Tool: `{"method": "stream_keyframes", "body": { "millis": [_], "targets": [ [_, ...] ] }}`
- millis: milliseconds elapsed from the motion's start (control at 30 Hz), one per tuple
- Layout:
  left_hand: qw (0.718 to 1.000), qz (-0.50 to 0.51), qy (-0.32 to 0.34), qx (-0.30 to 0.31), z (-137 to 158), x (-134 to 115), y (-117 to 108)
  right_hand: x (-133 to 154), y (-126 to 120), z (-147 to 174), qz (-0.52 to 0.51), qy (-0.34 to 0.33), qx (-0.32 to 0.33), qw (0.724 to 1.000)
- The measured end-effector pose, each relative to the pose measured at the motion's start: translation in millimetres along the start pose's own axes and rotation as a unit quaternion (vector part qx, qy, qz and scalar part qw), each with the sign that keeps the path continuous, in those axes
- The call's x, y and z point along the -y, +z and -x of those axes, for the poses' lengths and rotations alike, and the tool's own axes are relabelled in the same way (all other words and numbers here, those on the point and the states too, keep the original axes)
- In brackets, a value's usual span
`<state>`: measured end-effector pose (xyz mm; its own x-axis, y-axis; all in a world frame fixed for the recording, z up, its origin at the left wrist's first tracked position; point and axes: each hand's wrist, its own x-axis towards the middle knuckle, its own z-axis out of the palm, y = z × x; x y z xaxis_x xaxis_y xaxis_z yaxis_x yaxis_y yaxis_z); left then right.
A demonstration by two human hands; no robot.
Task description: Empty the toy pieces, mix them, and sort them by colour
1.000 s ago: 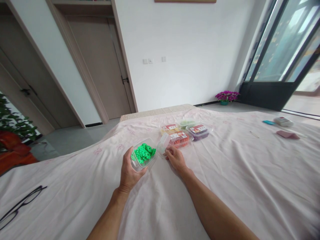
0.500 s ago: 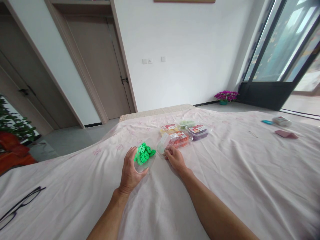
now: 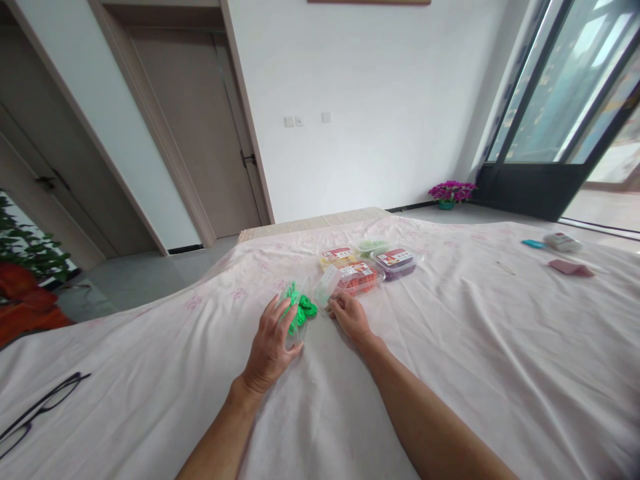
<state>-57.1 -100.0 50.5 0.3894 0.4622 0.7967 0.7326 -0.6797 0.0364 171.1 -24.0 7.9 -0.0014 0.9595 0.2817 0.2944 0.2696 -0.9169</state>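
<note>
My left hand is wrapped around a clear plastic box, tipped over to the right. Green snowflake-shaped plastic pieces lie at its open side, some at the rim. My right hand pinches the edge of the box's clear lid, which carries a pale label and is tilted up beside the box. Just beyond the right hand stands a closed box of orange-red pieces.
Behind the hands sit boxes of yellow, purple and pale green pieces. Eyeglasses lie at left on the pinkish cloth. At far right are a pink item and a white packet.
My left hand has turned the box further over and slightly to the right, and the green pieces have slid toward its opening. The right hand with the lid has stayed nearly still.
</note>
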Motion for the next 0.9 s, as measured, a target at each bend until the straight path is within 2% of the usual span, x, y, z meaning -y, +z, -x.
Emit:
{"method": "stream_keyframes", "body": {
  "millis": [200, 567, 700, 900],
  "targets": [
    [0.999, -0.022, 0.023, 0.012, 1.2, 2.5, 1.2, -3.9, 2.1, -0.4, 0.002, -0.002, -0.007, 1.0],
    [0.997, -0.04, 0.056, -0.033, 4.3, 0.6, 1.4, 2.6, 0.3, 2.4, 0.01, -0.02, -0.033, 0.999],
    [0.996, -0.032, 0.074, -0.032, 6.5, -1.6, 2.5, 6.1, 0.1, 3.3, -0.009, 0.004, -0.056, 0.998],
    [0.995, -0.049, 0.064, -0.058, 6.0, -0.2, 2.4, 3.8, -0.1, 2.7, -0.011, 0.013, -0.089, 0.996]
  ]
}}
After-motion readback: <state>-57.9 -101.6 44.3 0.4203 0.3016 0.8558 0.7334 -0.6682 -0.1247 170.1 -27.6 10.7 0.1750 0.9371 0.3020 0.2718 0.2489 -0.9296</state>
